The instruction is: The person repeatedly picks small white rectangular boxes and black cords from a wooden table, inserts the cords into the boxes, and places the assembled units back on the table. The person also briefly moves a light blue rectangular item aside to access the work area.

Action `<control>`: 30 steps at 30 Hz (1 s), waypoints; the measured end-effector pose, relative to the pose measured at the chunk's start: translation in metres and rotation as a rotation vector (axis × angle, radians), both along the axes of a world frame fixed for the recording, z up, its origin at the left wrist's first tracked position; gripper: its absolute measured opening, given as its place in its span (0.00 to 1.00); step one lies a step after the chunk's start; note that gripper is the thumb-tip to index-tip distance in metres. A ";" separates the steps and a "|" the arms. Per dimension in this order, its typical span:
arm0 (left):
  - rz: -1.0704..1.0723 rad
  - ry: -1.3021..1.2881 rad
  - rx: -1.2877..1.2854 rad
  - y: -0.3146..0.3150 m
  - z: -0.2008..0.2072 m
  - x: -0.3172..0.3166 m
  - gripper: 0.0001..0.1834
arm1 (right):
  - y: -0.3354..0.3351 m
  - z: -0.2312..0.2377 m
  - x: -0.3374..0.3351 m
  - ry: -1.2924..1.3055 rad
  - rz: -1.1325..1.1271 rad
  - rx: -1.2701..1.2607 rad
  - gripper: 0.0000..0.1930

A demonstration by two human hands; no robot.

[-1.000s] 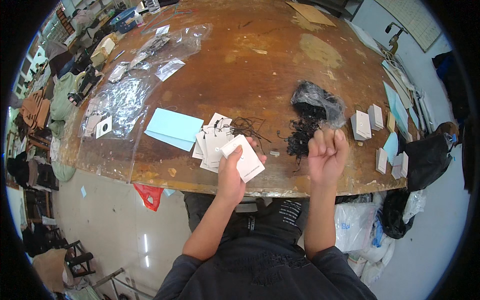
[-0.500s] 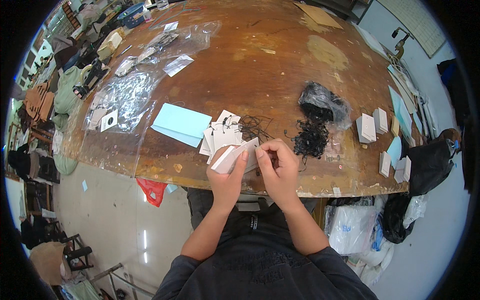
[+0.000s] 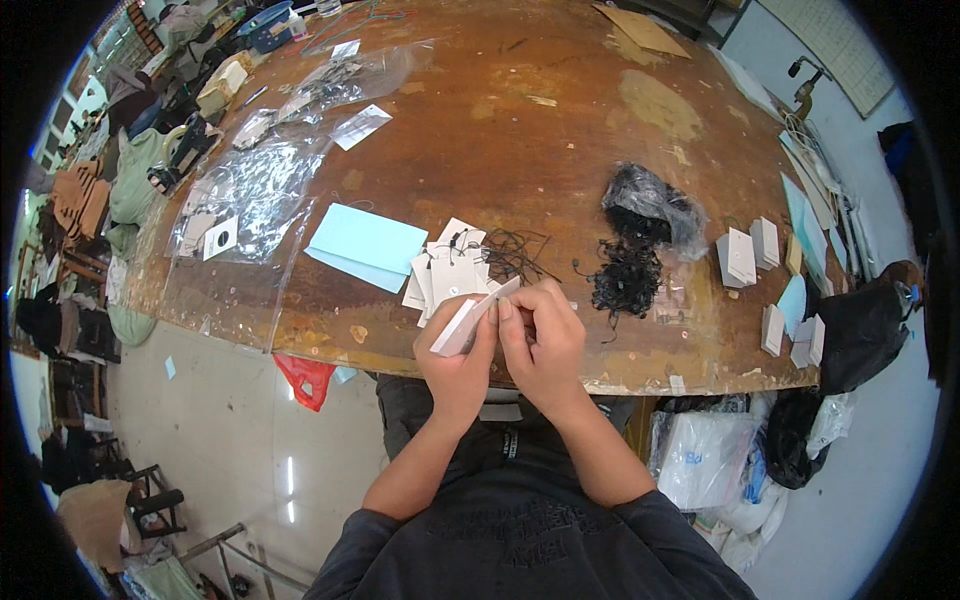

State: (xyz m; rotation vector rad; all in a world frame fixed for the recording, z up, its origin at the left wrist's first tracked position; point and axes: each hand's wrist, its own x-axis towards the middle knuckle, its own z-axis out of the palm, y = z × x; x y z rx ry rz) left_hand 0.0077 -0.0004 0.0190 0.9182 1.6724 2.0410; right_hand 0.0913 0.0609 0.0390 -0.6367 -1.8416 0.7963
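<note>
My left hand (image 3: 452, 378) is closed around a small stack of white hang tags (image 3: 457, 328), held tilted over the table's front edge. The thumb and fingers of my right hand (image 3: 545, 345) pinch at the upper end of one tag, close to my left thumb. Whether a string lies between those fingers is hidden. Just beyond my hands, a loose pile of white hang tags (image 3: 452, 272) with black strings (image 3: 515, 252) lies on the wooden table. A folded light blue sheet (image 3: 368, 243) touches the pile's left side.
To the right lie a bunch of black strings (image 3: 627, 278) and a clear plastic bag (image 3: 668, 215) with more black strings. Several white tag stacks (image 3: 736, 258) stand near the right edge. Clear plastic bags (image 3: 265, 180) cover the table's left side. A red bag (image 3: 306, 380) hangs below the edge.
My right hand has shifted slightly left, nearer my left hand, its fingers now more curled at the tag. The held tags have turned more edge-on.
</note>
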 end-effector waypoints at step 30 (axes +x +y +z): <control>0.006 0.300 -0.253 0.013 0.010 -0.066 0.14 | 0.087 -0.039 0.046 -0.889 -0.388 0.385 0.05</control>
